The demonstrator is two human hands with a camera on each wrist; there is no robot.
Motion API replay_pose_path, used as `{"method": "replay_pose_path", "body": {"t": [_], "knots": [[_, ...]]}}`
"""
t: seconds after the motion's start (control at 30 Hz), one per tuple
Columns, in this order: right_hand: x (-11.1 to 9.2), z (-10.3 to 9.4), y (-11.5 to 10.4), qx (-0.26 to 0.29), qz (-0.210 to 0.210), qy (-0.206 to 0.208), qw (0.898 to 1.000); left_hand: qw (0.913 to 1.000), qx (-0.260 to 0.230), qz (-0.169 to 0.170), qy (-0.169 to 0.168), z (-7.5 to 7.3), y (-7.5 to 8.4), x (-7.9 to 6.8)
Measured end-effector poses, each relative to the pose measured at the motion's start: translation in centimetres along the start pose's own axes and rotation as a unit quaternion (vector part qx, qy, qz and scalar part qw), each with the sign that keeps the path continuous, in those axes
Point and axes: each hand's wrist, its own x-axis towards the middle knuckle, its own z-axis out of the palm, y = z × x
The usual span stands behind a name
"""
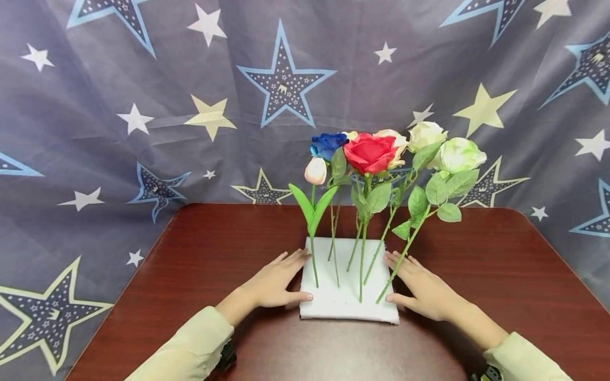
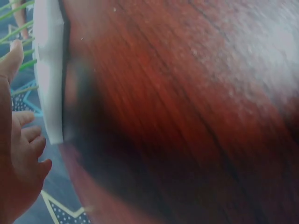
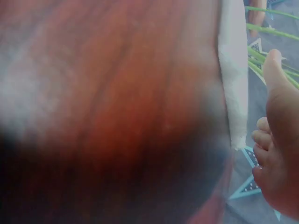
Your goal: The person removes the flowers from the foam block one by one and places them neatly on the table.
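A white foam block (image 1: 343, 309) lies flat on the table, and several artificial flowers stand in it by their stems. At its left is a pale pink tulip (image 1: 315, 171) with two long green leaves. Behind that shows a blue rose (image 1: 329, 145); a red rose (image 1: 370, 153) rises in the middle. To the right, a greenish-white rose (image 1: 459, 155) leans outward near a cream rose (image 1: 427, 135). My left hand (image 1: 274, 283) rests with extended fingers along the block's left edge. Along the right edge lies my right hand (image 1: 426, 288), fingers likewise extended. Neither hand grips a stem.
The dark red-brown wooden table (image 1: 214, 233) has rounded far corners. Behind it hangs a grey curtain (image 1: 181, 63) printed with stars. The flower heads reach over the table's far edge in the head view, and the right-hand stems slant above my right hand's fingers.
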Motion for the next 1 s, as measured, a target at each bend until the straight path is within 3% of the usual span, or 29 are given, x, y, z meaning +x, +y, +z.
{"method": "replay_pose_path", "body": {"t": [0.17,0.5,0.7,1.0], "knots": [[0.0,0.6,-0.6,-0.001,-0.032,0.004,0.999,0.9996,0.019,0.006,-0.021,0.4,0.5,0.4],[0.4,0.9,-1.2,0.053,-0.045,-0.009,0.998,0.9983,0.043,0.004,-0.038,1.2,1.0,1.0],[0.5,1.3,-0.9,0.071,-0.068,0.008,0.995,0.9983,0.044,-0.007,-0.039,1.2,1.4,1.0],[0.7,1.9,-0.6,0.085,-0.085,0.024,0.992,0.9975,0.062,0.007,-0.032,1.3,1.3,1.1]]}}
